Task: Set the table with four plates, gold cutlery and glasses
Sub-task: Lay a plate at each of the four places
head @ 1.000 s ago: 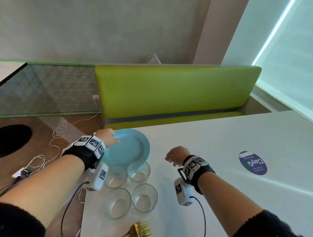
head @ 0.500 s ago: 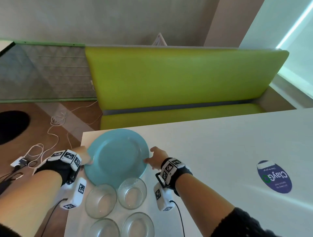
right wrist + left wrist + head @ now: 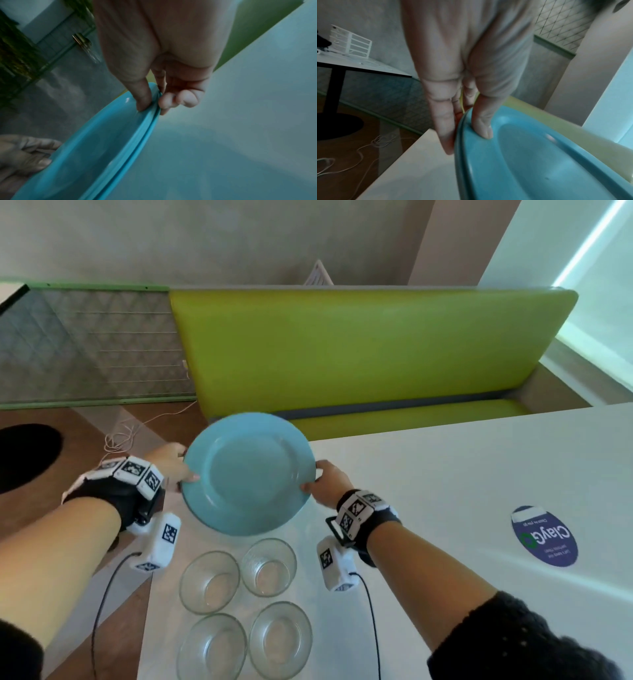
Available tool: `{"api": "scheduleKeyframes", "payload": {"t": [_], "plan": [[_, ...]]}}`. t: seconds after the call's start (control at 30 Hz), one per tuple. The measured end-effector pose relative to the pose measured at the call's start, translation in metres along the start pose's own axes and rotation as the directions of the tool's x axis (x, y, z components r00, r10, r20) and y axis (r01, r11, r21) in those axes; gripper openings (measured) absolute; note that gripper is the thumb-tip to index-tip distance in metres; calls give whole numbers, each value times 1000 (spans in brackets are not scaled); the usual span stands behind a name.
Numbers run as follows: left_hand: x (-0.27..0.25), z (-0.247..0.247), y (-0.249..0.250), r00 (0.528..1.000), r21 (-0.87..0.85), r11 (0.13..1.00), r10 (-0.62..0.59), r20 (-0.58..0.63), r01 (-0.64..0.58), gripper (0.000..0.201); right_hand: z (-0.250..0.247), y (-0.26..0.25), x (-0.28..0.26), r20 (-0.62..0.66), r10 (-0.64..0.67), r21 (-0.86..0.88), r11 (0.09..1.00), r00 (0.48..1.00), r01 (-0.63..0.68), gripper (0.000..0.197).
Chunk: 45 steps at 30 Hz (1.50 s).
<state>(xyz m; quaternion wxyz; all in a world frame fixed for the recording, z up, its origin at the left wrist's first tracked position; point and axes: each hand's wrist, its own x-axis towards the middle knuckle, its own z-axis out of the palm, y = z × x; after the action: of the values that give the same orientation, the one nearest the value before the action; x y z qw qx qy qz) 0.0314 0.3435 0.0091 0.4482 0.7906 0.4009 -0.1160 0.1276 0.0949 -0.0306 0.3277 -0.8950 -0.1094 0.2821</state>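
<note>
Your four glasses [image 3: 239,601] stand empty, mouths up, at the lower centre on the table [image 3: 445,474]. Your left hand [image 3: 168,462] and right hand [image 3: 329,482] pinch opposite rims of the blue plates [image 3: 246,474], thumbs on top, face up at centre frame. Half a second ago they lay on the table; now they're lifted.

Looks like a cafe or canteen: long lime-green padded booth bench [image 3: 359,350] behind a white laminate table [image 3: 462,474], round blue branded sticker [image 3: 544,536] on it.
</note>
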Motion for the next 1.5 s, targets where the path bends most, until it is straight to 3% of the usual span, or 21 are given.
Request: {"api": "scheduleKeyframes", "payload": {"t": [0.07,0.13,0.27,0.43,0.7,0.87,0.93,1.13,1.33,1.5], "plan": [[-22,-7,23,997,-77,994,71,-14,-72,15,-22,-11,-12,-68,-39,32,999,997,42,55],[-39,-15,41,990,-145,980,138,7,-136,22,-45,-21,-30,-135,-70,67,995,988,80,52],[-79,-21,65,972,-284,936,232,47,-210,18,-84,-32,-89,-266,-74,187,974,961,127,27],[-135,-4,78,935,-334,898,338,103,-287,10,-114,-21,-172,-401,-13,317,936,916,152,15],[-213,62,82,867,-500,807,458,195,-314,20,-124,34,-284,-543,184,544,821,819,176,18],[-245,105,84,853,-630,738,470,225,-241,31,-126,61,-316,-554,325,694,689,766,209,12],[-257,122,84,854,-642,735,462,238,-218,33,-128,74,-329,-549,374,738,637,747,223,21],[-265,162,80,865,-646,743,429,259,-175,34,-130,106,-342,-531,475,782,593,702,190,23],[-251,182,70,906,-617,767,372,204,-176,42,-122,138,-350,-496,573,849,476,652,228,12],[-230,172,63,949,-619,769,292,116,-161,43,-112,167,-352,-450,665,893,341,595,294,23]]}}
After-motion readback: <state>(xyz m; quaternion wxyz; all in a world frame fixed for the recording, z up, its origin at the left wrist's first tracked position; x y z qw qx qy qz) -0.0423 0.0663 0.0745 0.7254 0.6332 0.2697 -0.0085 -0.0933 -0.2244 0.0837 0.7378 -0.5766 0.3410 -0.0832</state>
